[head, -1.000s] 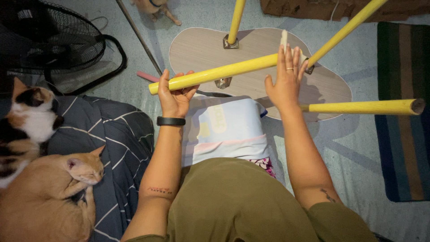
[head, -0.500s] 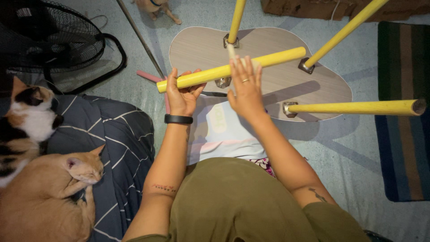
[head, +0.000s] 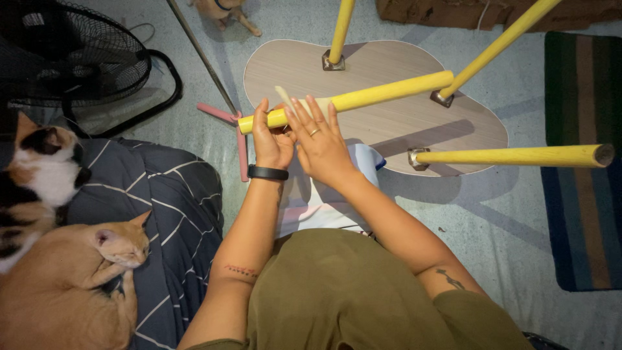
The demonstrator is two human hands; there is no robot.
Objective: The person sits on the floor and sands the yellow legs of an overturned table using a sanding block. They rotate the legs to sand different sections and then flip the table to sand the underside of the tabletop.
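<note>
We see the left hand (head: 272,139) wrapped around the near end of a loose yellow table leg (head: 363,98), fingers curled over it and thumb up along its side, a black wristband (head: 267,173) on that wrist. The right hand (head: 319,142) lies just beside it, fingers spread and nearly flat, a ring on one finger; it rests against the same end of the leg and its fingertips touch a thin pale strip (head: 283,97) that sticks up there, though we cannot tell whether it pinches the strip or only presses on it. The leg runs from the hands up and to the right, across an upturned table top (head: 389,68) of pale wood grain that lies on the floor with its underside up. Three other yellow legs stand fixed to that top: one at the back (head: 341,27), one slanting off to the upper right (head: 499,44), and one pointing right along the near edge (head: 518,155), so the loose leg is hemmed in between them. Under the forearms lies a white cloth with a faint print (head: 324,198), over the person's lap in olive fabric. To the left, a dark quilted blanket (head: 162,194) carries an orange cat (head: 71,285) curled asleep and a calico cat (head: 32,175) behind it. A black floor fan (head: 71,52) stands at the upper left, a pink plastic piece (head: 236,133) lies near the left hand, and a striped rug (head: 583,129) covers the floor on the right.
</note>
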